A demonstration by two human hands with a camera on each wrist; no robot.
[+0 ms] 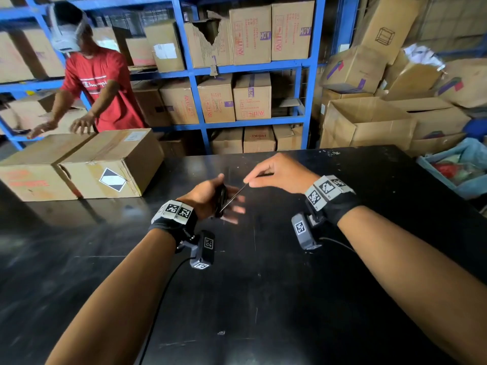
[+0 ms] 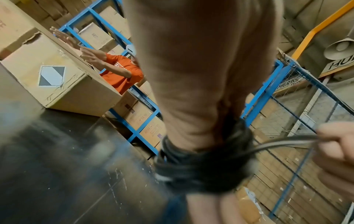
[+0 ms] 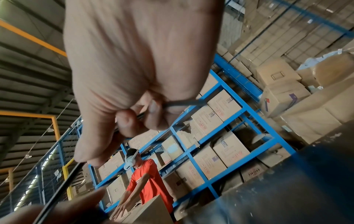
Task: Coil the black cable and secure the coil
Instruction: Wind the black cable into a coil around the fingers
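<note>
The black cable [image 1: 220, 200] is wound into a tight coil [image 2: 203, 165] round my left hand [image 1: 208, 196], just above the black table [image 1: 263, 299]. My left fingers [image 1: 237, 209] stick out past the coil and the thumb lies against it. One free strand [image 1: 234, 196] runs taut from the coil up and right to my right hand [image 1: 274, 172], which pinches it between thumb and forefinger [image 3: 151, 109]. In the right wrist view the strand [image 3: 57, 197] slants down left toward my left hand. The cable's ends are hidden.
A large cardboard box [image 1: 105, 164] lies on the table's far left; a person in a red shirt [image 1: 102, 85] has both hands over it. Blue shelving [image 1: 303, 101] full of cartons stands behind the table. A blue bin [image 1: 453, 169] sits at the right edge.
</note>
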